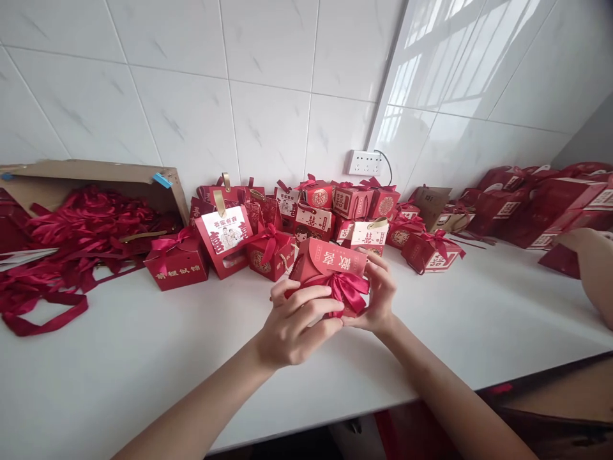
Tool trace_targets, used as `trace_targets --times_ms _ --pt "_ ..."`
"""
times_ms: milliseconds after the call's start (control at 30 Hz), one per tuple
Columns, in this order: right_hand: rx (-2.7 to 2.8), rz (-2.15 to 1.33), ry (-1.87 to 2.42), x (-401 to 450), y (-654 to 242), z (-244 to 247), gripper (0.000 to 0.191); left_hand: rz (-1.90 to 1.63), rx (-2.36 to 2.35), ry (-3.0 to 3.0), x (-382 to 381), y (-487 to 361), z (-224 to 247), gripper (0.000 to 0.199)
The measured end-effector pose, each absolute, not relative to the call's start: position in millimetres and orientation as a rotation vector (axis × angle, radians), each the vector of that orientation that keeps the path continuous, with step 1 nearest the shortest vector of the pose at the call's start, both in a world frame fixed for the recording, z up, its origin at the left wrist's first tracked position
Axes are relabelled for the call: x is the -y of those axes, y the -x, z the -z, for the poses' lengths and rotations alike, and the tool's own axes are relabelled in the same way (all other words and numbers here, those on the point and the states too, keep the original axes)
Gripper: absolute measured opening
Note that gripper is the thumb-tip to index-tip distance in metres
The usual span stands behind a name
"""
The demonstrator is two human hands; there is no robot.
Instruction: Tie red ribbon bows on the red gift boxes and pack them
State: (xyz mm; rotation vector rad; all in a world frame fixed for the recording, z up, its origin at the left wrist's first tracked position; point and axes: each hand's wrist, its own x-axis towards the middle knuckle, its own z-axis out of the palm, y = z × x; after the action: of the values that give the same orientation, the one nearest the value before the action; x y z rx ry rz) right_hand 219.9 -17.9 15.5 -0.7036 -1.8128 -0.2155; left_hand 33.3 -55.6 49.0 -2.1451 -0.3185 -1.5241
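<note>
One red box (pixel 311 254) is between your two hands, over the middle of the counter (pixel 143 377), in front of a bunch of other boxes. I can't tell if its bottom touches the counter. It is tipped, and a shiny bow (pixel 348 291) sits on the side near you. Your left hand (pixel 297 326) has its fingers bent over the left side and front, with some tips by the bow. Your right hand (pixel 376 297) curls around the right side, with the thumb down low.

Just behind, close to the wall (pixel 268 121), lots of small red and white boxes (pixel 313 220) stand close together. A tall box with a gold loop (pixel 224 246) leans to the left of them, beside a low box with gold writing (pixel 179 271). To the right, near the bunch, is a box with its own bow (pixel 433 257).

Near the back left corner, a brown cardboard box (pixel 179 198) lies open with a big heap of red ribbons (pixel 100 220) spilling out. A blue clip (pixel 162 181) is on its edge. A white power strip (pixel 364 163) is by the wall. Toward the right end, someone else's hand (pixel 587 252) is beside a pile of bigger red boxes (pixel 550 207).
</note>
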Motion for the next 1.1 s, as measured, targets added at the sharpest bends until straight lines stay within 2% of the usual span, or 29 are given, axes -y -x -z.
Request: trace_targets --times_ms 267,600,833,1100 --pt "1.758 0.27 0.734 20.8 -216.6 -16.5 0.11 1.526 0.363 2.218 60.6 -34.4 -49.4 0.024" --pt "1.775 0.301 0.713 19.3 -217.7 -15.7 0.111 1.551 0.363 2.235 57.5 -34.6 -47.4 0.018" --pt "1.812 0.265 0.812 16.8 -220.3 -11.7 0.121 1.559 0.355 2.242 57.3 -34.9 -47.5 0.021" --pt "1.779 0.267 0.631 19.3 -216.9 -20.4 0.103 1.538 0.354 2.254 56.5 -33.5 -46.4 0.019"
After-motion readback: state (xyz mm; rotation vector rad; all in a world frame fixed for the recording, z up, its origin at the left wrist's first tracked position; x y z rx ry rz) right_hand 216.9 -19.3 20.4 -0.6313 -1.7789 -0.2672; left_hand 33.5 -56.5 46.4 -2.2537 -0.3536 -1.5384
